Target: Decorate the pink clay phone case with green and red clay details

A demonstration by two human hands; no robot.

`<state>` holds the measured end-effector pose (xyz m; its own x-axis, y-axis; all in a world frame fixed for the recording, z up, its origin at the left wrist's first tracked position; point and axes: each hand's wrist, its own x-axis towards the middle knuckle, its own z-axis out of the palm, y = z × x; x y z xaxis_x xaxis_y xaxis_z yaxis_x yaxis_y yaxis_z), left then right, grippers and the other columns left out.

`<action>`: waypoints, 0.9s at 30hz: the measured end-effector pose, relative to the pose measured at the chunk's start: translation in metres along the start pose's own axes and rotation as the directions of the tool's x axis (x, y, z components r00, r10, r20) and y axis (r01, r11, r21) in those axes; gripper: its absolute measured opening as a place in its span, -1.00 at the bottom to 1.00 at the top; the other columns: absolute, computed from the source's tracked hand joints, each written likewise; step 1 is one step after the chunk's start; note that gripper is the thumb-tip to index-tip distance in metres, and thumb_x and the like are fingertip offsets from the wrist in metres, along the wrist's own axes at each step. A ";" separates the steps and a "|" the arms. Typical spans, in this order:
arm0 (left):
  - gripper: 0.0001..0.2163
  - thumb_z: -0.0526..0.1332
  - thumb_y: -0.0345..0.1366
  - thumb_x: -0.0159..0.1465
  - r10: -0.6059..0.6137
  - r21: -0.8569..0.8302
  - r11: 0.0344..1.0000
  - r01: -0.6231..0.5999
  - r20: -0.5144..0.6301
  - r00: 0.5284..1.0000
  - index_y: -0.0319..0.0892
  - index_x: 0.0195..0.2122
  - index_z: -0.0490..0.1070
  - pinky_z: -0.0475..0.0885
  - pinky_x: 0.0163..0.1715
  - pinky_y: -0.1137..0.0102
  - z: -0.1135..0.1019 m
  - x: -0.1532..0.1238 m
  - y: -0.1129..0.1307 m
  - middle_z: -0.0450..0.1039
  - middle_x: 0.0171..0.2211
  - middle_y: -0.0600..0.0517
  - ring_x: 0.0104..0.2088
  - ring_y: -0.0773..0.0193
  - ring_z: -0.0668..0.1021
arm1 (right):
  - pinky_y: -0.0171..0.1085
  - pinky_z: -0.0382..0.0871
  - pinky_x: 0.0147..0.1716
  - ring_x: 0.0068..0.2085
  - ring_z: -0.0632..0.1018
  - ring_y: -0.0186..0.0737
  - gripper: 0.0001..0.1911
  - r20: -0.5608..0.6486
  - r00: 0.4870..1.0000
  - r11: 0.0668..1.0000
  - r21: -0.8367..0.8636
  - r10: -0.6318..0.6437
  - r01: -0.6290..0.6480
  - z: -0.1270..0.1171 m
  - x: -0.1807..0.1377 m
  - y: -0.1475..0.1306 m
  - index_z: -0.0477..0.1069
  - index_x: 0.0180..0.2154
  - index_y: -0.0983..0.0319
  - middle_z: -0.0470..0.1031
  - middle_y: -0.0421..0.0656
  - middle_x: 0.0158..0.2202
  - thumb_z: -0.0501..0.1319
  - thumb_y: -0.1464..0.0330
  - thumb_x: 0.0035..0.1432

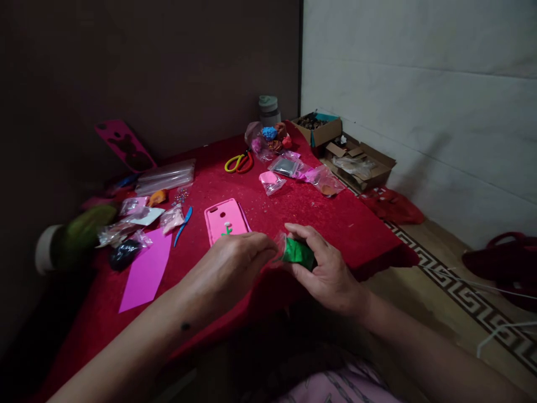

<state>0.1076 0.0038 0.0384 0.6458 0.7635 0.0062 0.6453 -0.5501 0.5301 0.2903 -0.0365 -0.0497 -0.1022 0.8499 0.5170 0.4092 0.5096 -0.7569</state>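
My right hand (pixel 329 271) is wrapped round a small plastic bag of green clay (pixel 298 252) above the near edge of the table. At the bag's clear left end, the fingers of my left hand (pixel 247 254) are pinched together on the plastic. Just beyond my left hand lies a pink phone case (pixel 224 215), bearing a green stem and a whitish flower bud; my hand hides its lower part.
Red cloth covers the table (pixel 268 207). Yellow-and-red-handled scissors (pixel 240 162), a blue clay tool (pixel 183 225), a magenta sheet (pixel 146 271) and several clay bags lie about. A bottle (pixel 269 111) stands at the back, with cardboard boxes (pixel 364 162) to the right.
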 end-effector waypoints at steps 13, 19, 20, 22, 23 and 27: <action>-0.86 0.14 -0.38 0.31 -0.064 -0.191 0.978 0.085 0.114 0.991 -0.13 -0.26 0.51 0.31 -0.43 0.55 -0.005 -0.003 -0.007 0.47 -0.47 0.16 -0.46 0.42 0.49 | -0.13 0.41 0.10 0.08 0.50 -0.16 -0.47 0.012 0.998 0.998 0.013 0.054 -0.054 -0.001 0.001 -0.001 0.23 0.14 0.17 0.45 -0.04 0.07 0.21 0.51 0.13; -0.93 0.20 -0.38 0.27 -0.088 -0.205 0.972 0.117 0.146 0.985 -0.18 -0.35 0.45 0.26 -0.46 0.51 -0.003 -0.002 -0.008 0.41 -0.45 0.14 -0.45 0.40 0.41 | -0.10 0.41 0.10 0.09 0.50 -0.14 -0.46 0.011 0.998 0.998 0.013 0.069 -0.069 -0.001 0.001 -0.001 0.23 0.14 0.15 0.46 -0.05 0.07 0.22 0.51 0.12; -0.93 0.21 -0.37 0.26 -0.093 -0.218 0.968 0.121 0.135 0.987 -0.18 -0.37 0.44 0.25 -0.46 0.51 -0.002 -0.002 -0.008 0.40 -0.46 0.14 -0.46 0.39 0.40 | -0.11 0.41 0.10 0.09 0.50 -0.15 -0.47 0.011 0.997 0.997 0.014 0.070 -0.070 -0.001 0.002 -0.001 0.23 0.13 0.16 0.46 -0.04 0.07 0.22 0.51 0.12; -0.91 0.22 -0.35 0.25 -0.097 -0.243 0.962 0.122 0.113 0.989 -0.20 -0.41 0.41 0.23 -0.47 0.50 0.001 -0.002 -0.009 0.36 -0.49 0.14 -0.47 0.39 0.37 | -0.12 0.40 0.11 0.09 0.50 -0.14 -0.47 0.012 0.997 0.997 0.014 0.073 -0.073 -0.001 0.002 -0.001 0.24 0.13 0.19 0.46 -0.02 0.07 0.22 0.51 0.12; -0.90 0.22 -0.34 0.25 -0.101 -0.259 0.958 0.125 0.104 0.990 -0.20 -0.42 0.41 0.23 -0.47 0.49 0.002 -0.002 -0.009 0.35 -0.49 0.14 -0.47 0.38 0.36 | -0.12 0.40 0.11 0.09 0.49 -0.14 -0.48 0.013 0.997 0.997 0.015 0.076 -0.076 -0.001 0.002 -0.001 0.24 0.12 0.20 0.46 -0.01 0.07 0.23 0.52 0.12; -0.87 0.21 -0.28 0.25 -0.121 -0.327 0.934 0.141 0.081 0.989 -0.21 -0.41 0.42 0.23 -0.47 0.47 0.005 -0.004 -0.009 0.35 -0.48 0.11 -0.46 0.36 0.34 | -0.10 0.41 0.10 0.09 0.50 -0.12 -0.48 0.014 0.996 0.996 0.017 0.091 -0.091 -0.002 0.003 -0.001 0.25 0.12 0.21 0.47 -0.01 0.06 0.25 0.50 0.11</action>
<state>0.1014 0.0038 0.0295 0.5939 0.7945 -0.1265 0.5604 -0.2957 0.7737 0.2910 -0.0350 -0.0469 -0.0773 0.8946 0.4402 0.4011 0.4321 -0.8077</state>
